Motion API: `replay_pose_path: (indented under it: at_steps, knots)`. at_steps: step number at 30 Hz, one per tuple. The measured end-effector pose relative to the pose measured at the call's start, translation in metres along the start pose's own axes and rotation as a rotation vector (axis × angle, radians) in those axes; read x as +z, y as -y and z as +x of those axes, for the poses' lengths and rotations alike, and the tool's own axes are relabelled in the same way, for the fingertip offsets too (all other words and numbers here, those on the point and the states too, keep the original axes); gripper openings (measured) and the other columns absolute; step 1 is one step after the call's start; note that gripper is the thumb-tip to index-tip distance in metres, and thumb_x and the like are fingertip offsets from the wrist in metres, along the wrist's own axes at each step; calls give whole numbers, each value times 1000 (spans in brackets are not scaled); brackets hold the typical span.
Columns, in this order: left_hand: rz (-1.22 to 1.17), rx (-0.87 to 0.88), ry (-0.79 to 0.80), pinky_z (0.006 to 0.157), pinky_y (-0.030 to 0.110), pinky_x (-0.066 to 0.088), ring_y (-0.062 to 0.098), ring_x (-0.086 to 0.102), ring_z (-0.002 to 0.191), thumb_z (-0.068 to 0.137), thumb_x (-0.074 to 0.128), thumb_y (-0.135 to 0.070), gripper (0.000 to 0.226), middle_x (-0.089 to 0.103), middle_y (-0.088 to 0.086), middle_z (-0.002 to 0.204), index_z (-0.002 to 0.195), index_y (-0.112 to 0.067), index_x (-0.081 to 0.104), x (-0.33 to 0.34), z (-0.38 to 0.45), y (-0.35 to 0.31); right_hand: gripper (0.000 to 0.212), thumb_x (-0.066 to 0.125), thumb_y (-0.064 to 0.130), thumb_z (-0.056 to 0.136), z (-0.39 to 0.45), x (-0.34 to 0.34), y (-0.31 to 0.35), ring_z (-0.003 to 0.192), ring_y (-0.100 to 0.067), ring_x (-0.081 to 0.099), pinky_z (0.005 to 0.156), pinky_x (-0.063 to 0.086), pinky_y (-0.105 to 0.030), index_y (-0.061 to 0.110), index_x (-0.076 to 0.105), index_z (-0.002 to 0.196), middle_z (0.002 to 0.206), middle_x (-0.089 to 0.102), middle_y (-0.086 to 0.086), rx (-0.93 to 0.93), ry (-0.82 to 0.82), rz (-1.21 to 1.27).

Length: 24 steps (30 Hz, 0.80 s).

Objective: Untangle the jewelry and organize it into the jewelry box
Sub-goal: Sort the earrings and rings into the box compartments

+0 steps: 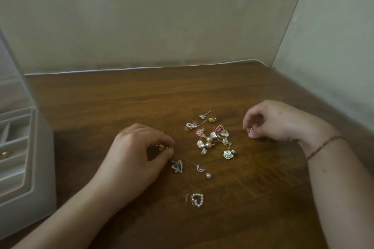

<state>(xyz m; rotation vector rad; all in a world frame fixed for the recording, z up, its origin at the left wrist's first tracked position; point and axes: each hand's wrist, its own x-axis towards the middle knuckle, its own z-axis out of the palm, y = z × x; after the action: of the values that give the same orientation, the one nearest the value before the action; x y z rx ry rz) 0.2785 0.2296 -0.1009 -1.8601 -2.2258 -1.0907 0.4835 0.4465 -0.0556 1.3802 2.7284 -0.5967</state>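
Two hands working the bench, left hand pinching a gold piece, right hand pinching a small ring, jewelry box sitting open far left, one gold item lying in its padded slots.

I work at a dark brown wood-grain desk with a pale strip along its far edge. Behind it stands a plain beige wall, meeting a second, paler wall at the right corner.
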Motion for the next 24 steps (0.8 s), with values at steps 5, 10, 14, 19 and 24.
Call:
replay_pose_path:
  at_steps: [5,10,14,19,24]
  knots:
    - [61,-79,-2,80,33,55,2,61,87,82,75,-27,26,59,-28,85,107,-29,72,-18,2,5,13,78,22,82,0,-1,3,71,-5,64,58,42,-22,30,70,76,77,70,9,-37,-106,27]
    - [246,-240,24,71,23,45,9,55,88,88,65,-22,35,54,-14,95,122,-28,63,-25,3,13,14,77,15,83,-8,3,18,53,-6,67,54,49,-21,27,70,83,63,70,10,-204,-200,250]
    - [312,-303,80,67,21,39,9,48,89,88,60,-16,31,50,-13,98,117,-27,63,-29,3,19,15,74,20,86,-7,10,29,62,-6,64,54,47,-14,35,72,84,65,67,13,-298,-264,190]
    - [317,-266,150,82,29,49,10,52,101,90,58,-24,26,54,-15,102,114,-32,64,-27,1,18,24,69,22,89,3,13,19,84,-2,58,66,42,-20,44,63,81,88,63,16,-243,-270,56]
    - [268,-188,153,93,40,47,13,51,105,91,58,-36,15,59,-17,104,102,-35,68,-21,1,11,33,70,23,89,15,19,12,84,-1,54,74,43,-25,50,58,76,88,56,20,-156,-143,-40]
